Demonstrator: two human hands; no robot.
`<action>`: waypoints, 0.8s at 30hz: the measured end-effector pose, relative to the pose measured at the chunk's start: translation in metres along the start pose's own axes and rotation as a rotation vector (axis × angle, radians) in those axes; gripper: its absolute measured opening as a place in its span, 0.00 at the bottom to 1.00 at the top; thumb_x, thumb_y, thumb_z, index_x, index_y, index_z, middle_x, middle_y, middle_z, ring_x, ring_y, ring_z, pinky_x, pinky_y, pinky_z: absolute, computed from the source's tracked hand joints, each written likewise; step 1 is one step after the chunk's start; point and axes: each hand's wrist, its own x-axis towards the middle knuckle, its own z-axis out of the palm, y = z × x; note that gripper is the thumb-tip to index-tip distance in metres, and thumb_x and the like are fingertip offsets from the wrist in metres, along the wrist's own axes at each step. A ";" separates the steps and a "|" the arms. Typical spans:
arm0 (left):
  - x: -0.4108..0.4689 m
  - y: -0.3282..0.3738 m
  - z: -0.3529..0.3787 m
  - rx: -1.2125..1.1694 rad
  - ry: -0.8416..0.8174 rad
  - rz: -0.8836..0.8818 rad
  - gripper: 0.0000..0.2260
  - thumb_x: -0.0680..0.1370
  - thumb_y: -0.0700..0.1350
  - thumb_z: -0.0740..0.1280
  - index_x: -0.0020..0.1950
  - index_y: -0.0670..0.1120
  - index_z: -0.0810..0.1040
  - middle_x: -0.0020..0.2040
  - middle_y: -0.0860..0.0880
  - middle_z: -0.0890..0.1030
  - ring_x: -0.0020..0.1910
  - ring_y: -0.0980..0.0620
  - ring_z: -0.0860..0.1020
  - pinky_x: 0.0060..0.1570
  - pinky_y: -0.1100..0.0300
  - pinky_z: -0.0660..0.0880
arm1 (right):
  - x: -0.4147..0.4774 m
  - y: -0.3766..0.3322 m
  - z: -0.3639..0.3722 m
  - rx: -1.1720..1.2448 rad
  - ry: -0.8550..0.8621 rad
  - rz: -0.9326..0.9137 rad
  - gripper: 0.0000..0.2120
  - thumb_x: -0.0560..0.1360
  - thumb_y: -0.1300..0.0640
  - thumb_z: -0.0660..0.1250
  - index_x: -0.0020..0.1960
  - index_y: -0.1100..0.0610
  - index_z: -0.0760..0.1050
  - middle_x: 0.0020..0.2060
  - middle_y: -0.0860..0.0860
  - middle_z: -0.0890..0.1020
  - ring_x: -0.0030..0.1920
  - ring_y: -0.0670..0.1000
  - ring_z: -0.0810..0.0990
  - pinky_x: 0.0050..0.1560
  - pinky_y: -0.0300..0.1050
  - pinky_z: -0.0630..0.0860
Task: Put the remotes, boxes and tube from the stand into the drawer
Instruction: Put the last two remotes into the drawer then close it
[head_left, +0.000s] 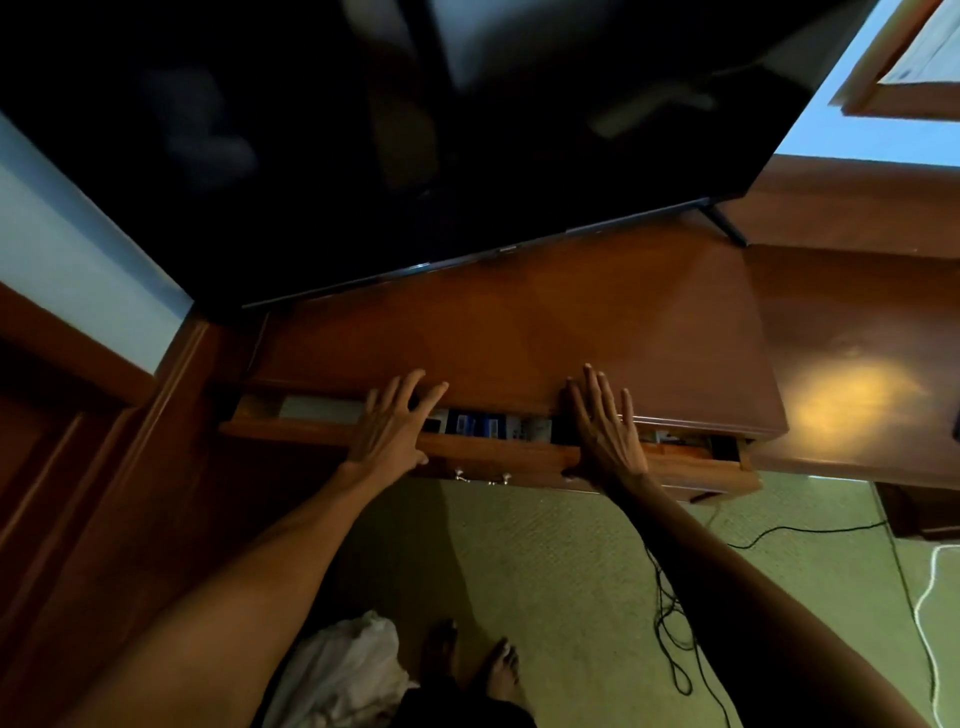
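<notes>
The wooden drawer (498, 456) of the stand (519, 322) stands only a narrow gap open. Through the gap I see a blue box (475, 423), a pale box (535, 430) and a grey flat thing (319, 408) at the left end. My left hand (395, 423) lies flat with spread fingers across the drawer's front edge, fingertips over the gap. My right hand (605, 423) lies flat the same way further right, thumb under the front. Neither hand holds anything. The stand's top is bare wood.
A large dark television (415, 130) stands on the back of the stand. Two metal knobs (480, 477) show on the drawer front. Black cables (675, 613) and a white cord (930, 597) lie on the green carpet. White cloth (343, 670) and bare feet are below.
</notes>
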 end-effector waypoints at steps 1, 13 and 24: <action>0.009 -0.002 -0.001 0.013 -0.009 0.002 0.55 0.62 0.57 0.80 0.79 0.55 0.49 0.80 0.44 0.50 0.78 0.41 0.53 0.74 0.38 0.55 | 0.007 0.002 -0.001 -0.002 -0.003 0.007 0.71 0.53 0.36 0.80 0.79 0.60 0.41 0.78 0.62 0.43 0.78 0.63 0.44 0.76 0.66 0.48; 0.054 -0.016 0.006 -0.007 0.004 -0.007 0.44 0.71 0.55 0.74 0.79 0.55 0.51 0.81 0.50 0.51 0.79 0.47 0.53 0.75 0.41 0.55 | 0.054 0.013 0.002 0.073 -0.013 0.007 0.57 0.67 0.44 0.76 0.79 0.57 0.41 0.79 0.58 0.46 0.79 0.61 0.46 0.75 0.66 0.52; 0.051 0.006 -0.015 -0.136 -0.051 -0.065 0.35 0.74 0.47 0.72 0.77 0.52 0.59 0.79 0.47 0.58 0.78 0.43 0.59 0.72 0.42 0.63 | 0.053 0.008 -0.007 0.137 -0.045 0.046 0.48 0.71 0.53 0.74 0.79 0.54 0.45 0.79 0.57 0.49 0.79 0.59 0.50 0.73 0.66 0.59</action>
